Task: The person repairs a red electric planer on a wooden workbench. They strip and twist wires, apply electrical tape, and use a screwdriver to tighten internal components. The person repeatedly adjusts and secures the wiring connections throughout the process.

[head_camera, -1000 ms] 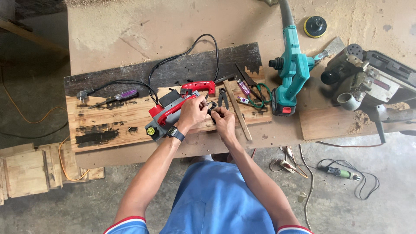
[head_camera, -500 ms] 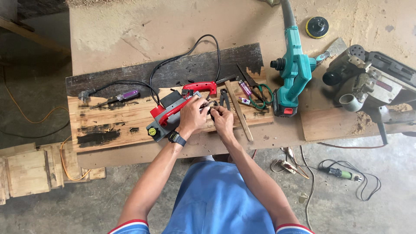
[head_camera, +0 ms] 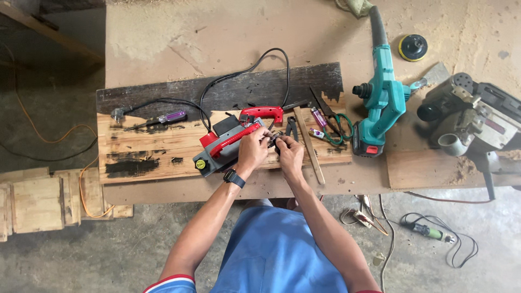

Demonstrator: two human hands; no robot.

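Looking straight down at a workbench (head_camera: 163, 43) dusted with sawdust, a red and grey electric planer (head_camera: 230, 144) is seen lying on a scorched wooden board (head_camera: 146, 149), its black cord looping up over a darker plank behind it. The left hand (head_camera: 253, 152), a black watch on its wrist, is pressed against the planer's right end, with the fingers curled around a small dark part (head_camera: 275, 142) there. The right hand (head_camera: 288, 153) is closed on that same small part from the other side, so both hands are pinched shut on it, touching each other. What exactly the part is can't be made out, too small and mostly covered.

Just beside the right hand a thin wooden stick (head_camera: 309, 144) is laid at a slant, with pliers (head_camera: 292, 127) next to it. A purple-handled screwdriver (head_camera: 165, 118) is parked well off to the left on the board. A teal cordless blower (head_camera: 380, 97) is set down further right, near a grey power tool (head_camera: 467, 116).
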